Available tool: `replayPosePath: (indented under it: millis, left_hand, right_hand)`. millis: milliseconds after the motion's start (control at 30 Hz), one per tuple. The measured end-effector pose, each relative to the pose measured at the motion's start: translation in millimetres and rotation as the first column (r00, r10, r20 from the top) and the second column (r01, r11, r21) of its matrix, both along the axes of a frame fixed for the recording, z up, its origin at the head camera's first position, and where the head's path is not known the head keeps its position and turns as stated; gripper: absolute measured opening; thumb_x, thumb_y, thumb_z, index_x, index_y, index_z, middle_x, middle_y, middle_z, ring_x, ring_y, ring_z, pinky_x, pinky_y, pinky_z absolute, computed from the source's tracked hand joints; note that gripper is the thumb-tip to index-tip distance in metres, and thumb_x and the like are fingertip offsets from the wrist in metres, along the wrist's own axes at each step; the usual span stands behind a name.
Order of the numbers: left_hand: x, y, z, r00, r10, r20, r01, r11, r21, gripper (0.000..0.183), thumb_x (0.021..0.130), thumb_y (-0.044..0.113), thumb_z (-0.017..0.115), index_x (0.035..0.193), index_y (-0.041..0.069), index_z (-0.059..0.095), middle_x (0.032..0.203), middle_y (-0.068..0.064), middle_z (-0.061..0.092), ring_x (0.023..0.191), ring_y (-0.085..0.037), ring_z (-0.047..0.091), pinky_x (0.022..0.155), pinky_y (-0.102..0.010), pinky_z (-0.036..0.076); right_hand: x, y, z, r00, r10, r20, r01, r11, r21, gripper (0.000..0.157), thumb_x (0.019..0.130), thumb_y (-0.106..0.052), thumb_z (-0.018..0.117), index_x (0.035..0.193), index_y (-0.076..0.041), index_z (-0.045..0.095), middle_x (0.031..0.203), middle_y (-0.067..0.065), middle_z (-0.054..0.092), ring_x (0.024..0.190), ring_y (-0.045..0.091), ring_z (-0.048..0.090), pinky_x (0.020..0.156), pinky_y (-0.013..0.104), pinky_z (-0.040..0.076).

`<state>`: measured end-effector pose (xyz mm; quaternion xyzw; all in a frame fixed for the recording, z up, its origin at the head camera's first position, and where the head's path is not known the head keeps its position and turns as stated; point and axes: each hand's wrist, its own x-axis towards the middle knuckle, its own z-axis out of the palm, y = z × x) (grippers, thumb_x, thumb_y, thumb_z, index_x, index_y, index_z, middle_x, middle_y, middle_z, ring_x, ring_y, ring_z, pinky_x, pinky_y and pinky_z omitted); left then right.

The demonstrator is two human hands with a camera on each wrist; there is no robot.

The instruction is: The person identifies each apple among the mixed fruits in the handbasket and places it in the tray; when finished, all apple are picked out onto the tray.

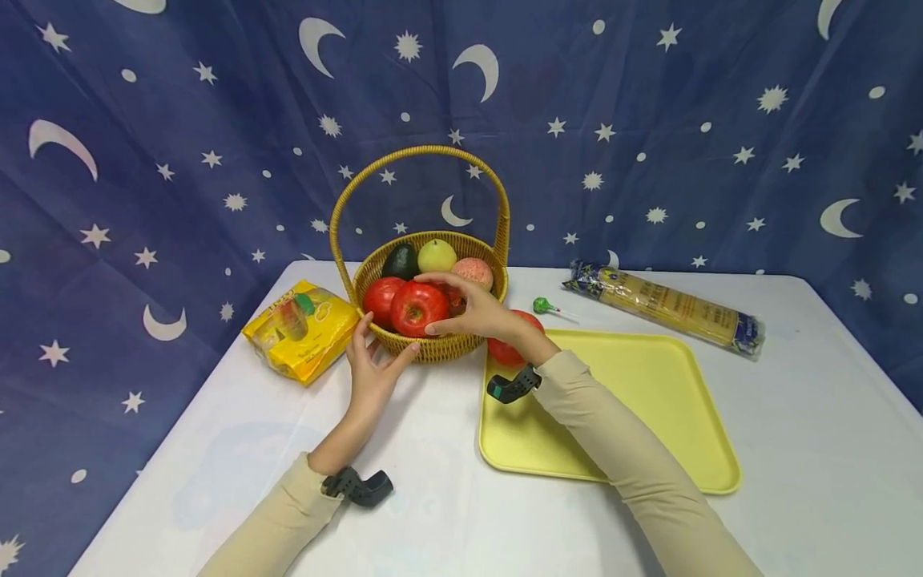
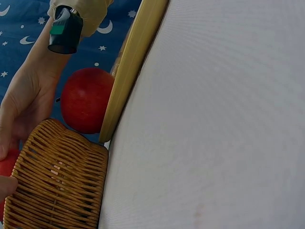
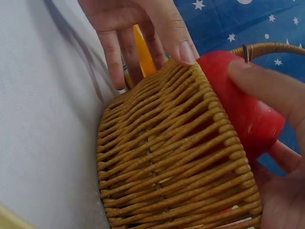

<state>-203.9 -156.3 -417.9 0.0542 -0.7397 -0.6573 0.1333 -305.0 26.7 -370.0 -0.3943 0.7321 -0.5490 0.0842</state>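
Note:
My right hand point(image 1: 479, 312) holds a red apple point(image 1: 418, 311) at the front of a wicker basket point(image 1: 440, 350), thumb on the near side and fingers over the far side. My left hand point(image 1: 371, 383) touches the basket's front left; in the right wrist view its thumb rests at the woven rim and its fingers hang fairly straight beside the wall. Inside the basket are another red apple point(image 1: 379, 298), an avocado point(image 1: 400, 262), a yellow-green round fruit point(image 1: 437, 256) and a pinkish round fruit point(image 1: 473, 272). Some red fruit is partly hidden behind my right hand.
Right of the basket lies a yellow tray point(image 1: 649, 393), with a red apple point(image 2: 86, 100) at its back left corner. Behind it are a green lollipop point(image 1: 542, 305) and a long pack of noodles point(image 1: 671, 308). A yellow bag point(image 1: 303, 332) lies left. The basket's handle point(image 1: 418, 151) arches high.

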Motion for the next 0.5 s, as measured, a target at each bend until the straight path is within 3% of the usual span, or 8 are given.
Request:
replayPosePath:
  millis: [167, 500]
  left_hand:
    - [-0.6, -1.1, 1.5, 1.0, 0.002, -0.01, -0.002, 1.0, 0.006, 0.085, 0.088, 0.012, 0.073, 0.152, 0.013, 0.018, 0.152, -0.019, 0.006, 0.14, -0.04, 0.026, 0.105, -0.053, 0.041]
    - [-0.3, -1.1, 0.3, 1.0, -0.002, -0.004, 0.002, 1.0, 0.002, 0.086, 0.088, 0.013, 0.073, 0.153, 0.013, 0.017, 0.152, -0.019, 0.006, 0.14, -0.04, 0.027, 0.105, -0.053, 0.041]
  right_hand:
    - [-3.8, 0.5, 1.4, 0.999, 0.032, -0.001, -0.032, 0.999, -0.03, 0.071, 0.076, -0.003, 0.081, 0.139, -0.008, 0.049, 0.136, 0.009, 0.053, 0.123, 0.022, 0.05, 0.102, 0.044, 0.045]
    - [-5.8, -0.3, -1.9, 0.992, 0.045, -0.121, -0.046, 0.999, -0.009, 0.081, 0.069, -0.002, 0.087, 0.137, -0.003, 0.045, 0.138, 0.011, 0.047, 0.123, 0.024, 0.047, 0.101, 0.041, 0.046]
